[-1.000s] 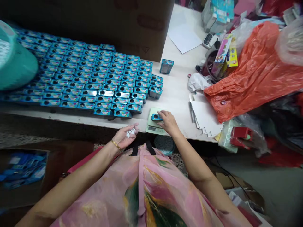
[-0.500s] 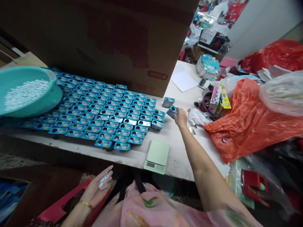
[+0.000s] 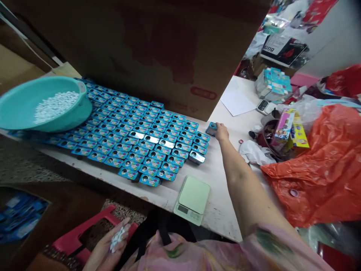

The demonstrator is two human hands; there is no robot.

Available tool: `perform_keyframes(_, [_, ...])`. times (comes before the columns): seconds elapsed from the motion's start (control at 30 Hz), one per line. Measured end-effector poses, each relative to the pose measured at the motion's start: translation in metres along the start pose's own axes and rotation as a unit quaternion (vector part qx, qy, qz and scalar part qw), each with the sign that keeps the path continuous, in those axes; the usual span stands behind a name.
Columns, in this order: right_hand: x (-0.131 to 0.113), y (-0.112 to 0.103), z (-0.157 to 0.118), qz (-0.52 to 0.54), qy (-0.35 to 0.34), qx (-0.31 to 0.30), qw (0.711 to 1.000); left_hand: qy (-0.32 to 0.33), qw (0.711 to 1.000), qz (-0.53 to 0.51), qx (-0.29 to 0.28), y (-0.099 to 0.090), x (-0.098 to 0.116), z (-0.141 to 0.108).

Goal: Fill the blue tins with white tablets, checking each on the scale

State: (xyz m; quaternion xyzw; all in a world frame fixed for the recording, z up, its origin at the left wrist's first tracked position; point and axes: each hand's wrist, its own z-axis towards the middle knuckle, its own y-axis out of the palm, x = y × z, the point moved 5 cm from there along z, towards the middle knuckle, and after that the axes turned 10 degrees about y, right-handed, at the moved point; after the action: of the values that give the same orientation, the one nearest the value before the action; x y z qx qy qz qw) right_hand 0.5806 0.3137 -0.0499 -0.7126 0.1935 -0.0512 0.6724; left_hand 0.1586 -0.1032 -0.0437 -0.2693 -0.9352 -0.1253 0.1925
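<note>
My left hand [image 3: 108, 246] is palm up at the bottom, fingers slightly curled, cradling a small pile of white tablets [image 3: 118, 238]. Out to the right of the packed rows, my right hand [image 3: 222, 132] has its fingers closed at a small blue tin [image 3: 211, 129] on the table. The fingers cover the tin's right end. Rows of similar blue tins [image 3: 149, 150] with a round opening in the top fill the left of the table. A turquoise basin [image 3: 17, 107] holding many white tablets rests over the rows at the left.
A pale green scale [image 3: 194, 195] lies near the table's front edge. Behind the tins stands a large cardboard box [image 3: 158, 45]. To the right are a white sheet [image 3: 237, 98], an orange-red plastic bag [image 3: 324, 165] and a container with small boxes. A pink stool [image 3: 73, 235] is below.
My right hand has moved with its tin to where another tin stood; only one tin shows there now. The view has shifted left. My left hand keeps its tablets.
</note>
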Motion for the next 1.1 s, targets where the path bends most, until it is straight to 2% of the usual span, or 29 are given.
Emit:
perform_keyframes(0.07, [0.023,-0.001,-0.017,-0.008,0.017,0.009,1.000,-0.022,1.000,-0.011,-0.019,0.014,-0.001,0.001])
perform_keyframes(0.13, [0.051,-0.012,-0.049,-0.008,0.015,0.043,0.999,-0.044,0.998,-0.023,-0.047,0.030,-0.002,0.004])
perform_keyframes(0.23, [0.084,-0.036,-0.125,0.008,-0.035,0.079,0.996,-0.055,0.991,-0.020,-0.118,0.056,-0.005,0.008])
perform_keyframes(0.3, [0.086,-0.046,-0.185,0.036,-0.088,0.061,0.994,-0.073,0.985,0.001,-0.158,0.071,-0.011,0.009])
perform_keyframes(0.4, [0.055,-0.038,-0.269,0.069,-0.164,-0.014,0.984,-0.085,0.978,0.040,-0.188,0.085,-0.021,0.008])
perform_keyframes(0.5, [0.019,-0.017,-0.318,0.075,-0.196,-0.062,0.976,-0.090,0.971,0.073,-0.209,0.089,-0.026,0.007])
perform_keyframes(0.6, [0.006,-0.006,-0.336,0.076,-0.183,-0.069,0.978,-0.095,0.963,0.088,-0.237,0.088,-0.025,0.003])
perform_keyframes(0.73, [-0.006,-0.025,-0.363,0.109,-0.180,-0.031,0.977,-0.109,0.958,0.091,-0.249,0.081,-0.027,-0.004])
perform_keyframes(0.83, [-0.043,-0.032,-0.403,0.159,-0.263,-0.058,0.950,-0.130,0.951,0.089,-0.266,0.077,-0.035,-0.010])
perform_keyframes(0.97, [-0.096,-0.017,-0.453,0.148,-0.398,-0.123,0.897,-0.161,0.931,0.117,-0.305,0.067,-0.045,-0.014])
perform_keyframes(1.1, [-0.108,-0.006,-0.465,0.127,-0.412,-0.146,0.890,-0.157,0.931,0.140,-0.298,0.056,-0.044,-0.013])
